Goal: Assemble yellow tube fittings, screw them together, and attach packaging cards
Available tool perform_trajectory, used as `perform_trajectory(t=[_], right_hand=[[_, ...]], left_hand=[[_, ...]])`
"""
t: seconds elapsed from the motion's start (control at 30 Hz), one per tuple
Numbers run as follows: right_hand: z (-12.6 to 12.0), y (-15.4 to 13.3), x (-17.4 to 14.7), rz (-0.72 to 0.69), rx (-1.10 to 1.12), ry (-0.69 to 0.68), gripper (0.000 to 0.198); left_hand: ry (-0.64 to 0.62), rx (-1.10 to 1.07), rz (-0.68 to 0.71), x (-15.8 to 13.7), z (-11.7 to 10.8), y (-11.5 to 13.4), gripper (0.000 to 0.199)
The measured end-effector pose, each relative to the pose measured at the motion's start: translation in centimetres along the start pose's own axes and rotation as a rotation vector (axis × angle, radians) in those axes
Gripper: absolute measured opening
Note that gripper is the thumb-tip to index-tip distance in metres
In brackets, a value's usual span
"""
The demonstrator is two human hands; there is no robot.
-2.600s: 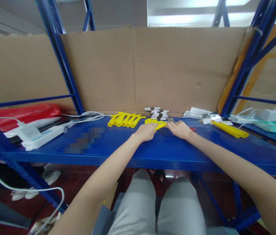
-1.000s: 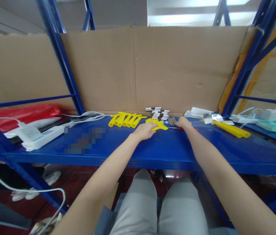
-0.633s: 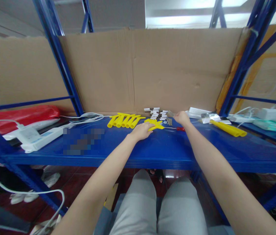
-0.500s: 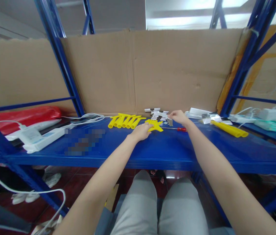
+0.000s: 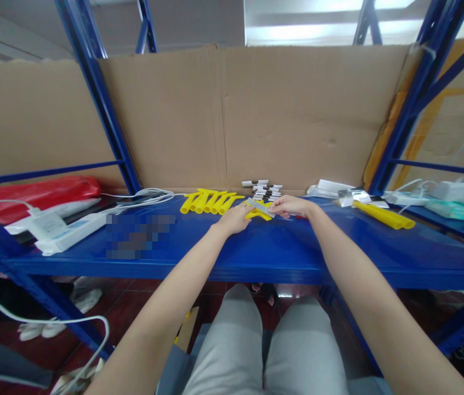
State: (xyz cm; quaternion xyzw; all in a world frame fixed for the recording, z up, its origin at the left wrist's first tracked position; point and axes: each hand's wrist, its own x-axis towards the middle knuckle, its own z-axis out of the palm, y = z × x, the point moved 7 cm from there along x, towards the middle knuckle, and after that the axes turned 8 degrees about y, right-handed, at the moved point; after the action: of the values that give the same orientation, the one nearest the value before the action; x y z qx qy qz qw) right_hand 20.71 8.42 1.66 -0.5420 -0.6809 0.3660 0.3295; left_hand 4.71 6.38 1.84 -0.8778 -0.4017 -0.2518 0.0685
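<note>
Past the front edge of the worktop, at mid-width, the left hand holds a yellow part; the right hand, grip narrow, pinches a flat grey piece above it — apparently a fitting step, calling next for careful alignment. Farther back — white-and-black pieces near the rear edge.

A yellow piece with several stubby arms is steadied at its left end by the left hand, near the middle of the blue shelf. It is bright and plain in colour, laid low, and partly hidden. A thin, flat, pale grey plate is pinched at its right end by the right hand. The plate is slanted across the yellow piece, its right end seen lower; whether the two are touched together cannot be told.
</note>
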Motion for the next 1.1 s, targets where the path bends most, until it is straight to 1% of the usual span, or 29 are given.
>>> perform_trajectory(t=[0.17,0.3,0.47,0.63,0.83,1.0,1.1], right_hand=[[0.0,-0.7,-0.2,-0.030,-0.007,0.007,0.022],[-0.2,-0.9,-0.2,-0.051,-0.014,0.037,0.024],[-0.2,-1.0,-0.3,-0.071,-0.032,0.037,0.026],[-0.1,-1.1,-0.4,-0.086,-0.097,0.030,0.026],[0.1,-0.7,-0.3,-0.080,-0.155,0.000,0.022],[0.0,-0.2,0.2,-0.065,-0.214,0.012,0.018],[-0.1,0.0,0.5,-0.078,-0.219,0.010,0.019]], left_hand=[[0.050,0.034,-0.025,0.2,0.1,-0.7,0.049],[0.092,0.037,-0.028,0.3,0.0,-1.0,0.052],[0.125,0.027,-0.039,0.2,-0.4,-0.7,0.047],[0.086,0.040,-0.060,0.1,-0.5,-0.6,0.050],[0.040,0.056,-0.049,0.0,0.0,-0.9,0.050],[-0.011,0.056,-0.054,-0.2,0.2,-0.8,0.051],[-0.022,0.050,-0.054,-0.3,0.0,-0.6,0.053]])
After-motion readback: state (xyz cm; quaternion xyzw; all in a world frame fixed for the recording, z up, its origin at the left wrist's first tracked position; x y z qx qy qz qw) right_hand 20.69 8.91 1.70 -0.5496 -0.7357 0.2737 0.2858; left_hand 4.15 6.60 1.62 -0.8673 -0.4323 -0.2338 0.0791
